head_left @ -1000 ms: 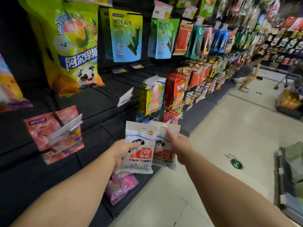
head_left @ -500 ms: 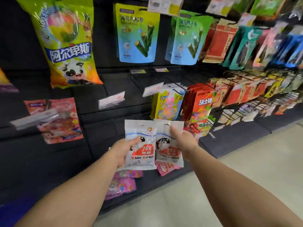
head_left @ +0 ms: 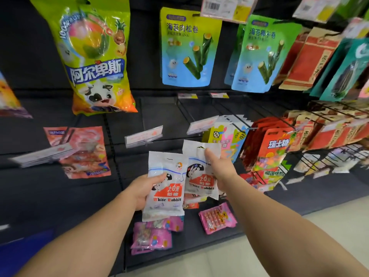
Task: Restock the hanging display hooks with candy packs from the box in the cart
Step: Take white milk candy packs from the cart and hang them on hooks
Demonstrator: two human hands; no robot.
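I hold two white White Rabbit candy packs in front of the black display wall. My left hand (head_left: 142, 189) grips the nearer pack (head_left: 166, 188) by its left edge, thumb across the front. My right hand (head_left: 220, 172) holds the second pack (head_left: 196, 166) a little higher, thumb pressed near its top hang hole. That second pack's top edge sits just below a hook with a clear price tag (head_left: 202, 124). Another hook with a clear price tag (head_left: 143, 135), carrying nothing, juts out to the left, above the first pack.
Hanging packs surround the spot: a big yellow-green bag (head_left: 93, 56) upper left, blue seaweed-roll packs (head_left: 187, 48) above, red candy packs (head_left: 273, 150) and yellow packs (head_left: 225, 140) right. Pink packs (head_left: 217, 217) hang below. Bare wire hooks (head_left: 227, 108) stick out. Pale floor (head_left: 249, 260) lies lower right.
The view has drawn nearer to the display. My right hand has lifted its pack up and away from the left pack, toward the tagged hook. My left hand stays about level.
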